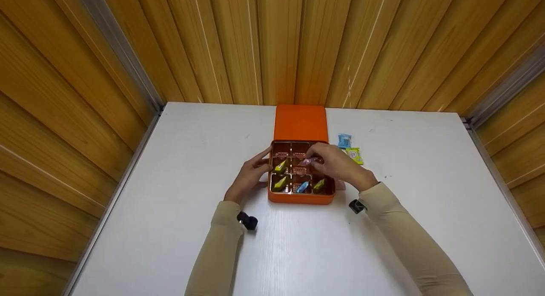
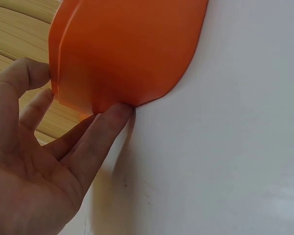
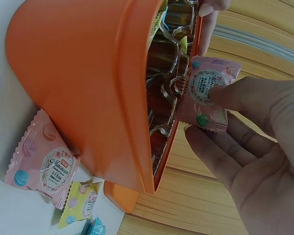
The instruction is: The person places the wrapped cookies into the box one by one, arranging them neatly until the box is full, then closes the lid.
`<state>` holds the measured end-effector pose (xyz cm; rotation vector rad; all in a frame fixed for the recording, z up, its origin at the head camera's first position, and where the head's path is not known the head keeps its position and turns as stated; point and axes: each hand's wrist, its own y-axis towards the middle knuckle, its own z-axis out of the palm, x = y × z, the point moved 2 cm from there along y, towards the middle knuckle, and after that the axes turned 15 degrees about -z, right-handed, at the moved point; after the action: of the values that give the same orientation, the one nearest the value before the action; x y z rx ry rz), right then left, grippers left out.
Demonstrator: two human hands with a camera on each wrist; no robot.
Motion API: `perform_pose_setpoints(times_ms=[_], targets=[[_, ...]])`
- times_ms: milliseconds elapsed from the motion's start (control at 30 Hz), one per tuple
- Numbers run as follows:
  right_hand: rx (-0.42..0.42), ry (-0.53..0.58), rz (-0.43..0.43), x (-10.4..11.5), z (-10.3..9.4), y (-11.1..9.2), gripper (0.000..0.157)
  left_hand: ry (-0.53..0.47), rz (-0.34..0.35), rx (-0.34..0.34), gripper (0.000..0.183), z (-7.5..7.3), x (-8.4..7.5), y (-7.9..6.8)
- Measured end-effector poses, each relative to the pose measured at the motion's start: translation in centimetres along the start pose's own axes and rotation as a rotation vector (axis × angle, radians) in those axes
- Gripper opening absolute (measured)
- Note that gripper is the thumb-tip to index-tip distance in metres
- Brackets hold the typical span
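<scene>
An orange box (image 1: 300,199) with a clear divided tray stands on the white table, its lid (image 1: 300,122) laid back behind it. My right hand (image 1: 338,163) is over the box and pinches a pink macaron packet (image 3: 206,93) between thumb and fingers. Fingertips of my left hand (image 1: 250,174) rest against the box's left side; in the left wrist view they touch the orange wall (image 2: 122,58). Inside the compartments sit yellow packets, one of them at the front left (image 1: 280,184), and a blue packet (image 1: 303,186) at front centre. My right hand hides the right-hand compartments.
To the right of the box lie a blue packet (image 1: 345,140), a yellow packet (image 1: 354,155) and a pink packet (image 3: 46,159) close against the box wall. Wood-patterned panels (image 1: 281,44) rise behind the table (image 1: 191,159) and at both sides.
</scene>
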<state>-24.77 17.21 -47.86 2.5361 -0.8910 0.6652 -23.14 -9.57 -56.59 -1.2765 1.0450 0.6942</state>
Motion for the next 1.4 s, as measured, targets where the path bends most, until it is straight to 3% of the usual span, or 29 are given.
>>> perform_pose_setpoints(times_ms=[400, 567, 1400], targets=[[0.027, -0.011, -0.070, 0.5, 0.4, 0.5, 0.024, -0.006, -0.014, -0.016, 0.066, 0.0, 0.0, 0.2], [0.040, -0.028, -0.097, 0.5, 0.5, 0.6, 0.022, -0.039, -0.015, 0.006, 0.066, 0.0, 0.1, 0.2], [0.105, -0.044, -0.113, 0.4, 1.4, 1.2, 0.022, -0.010, -0.012, -0.017, 0.066, 0.1, 0.1, 0.2]])
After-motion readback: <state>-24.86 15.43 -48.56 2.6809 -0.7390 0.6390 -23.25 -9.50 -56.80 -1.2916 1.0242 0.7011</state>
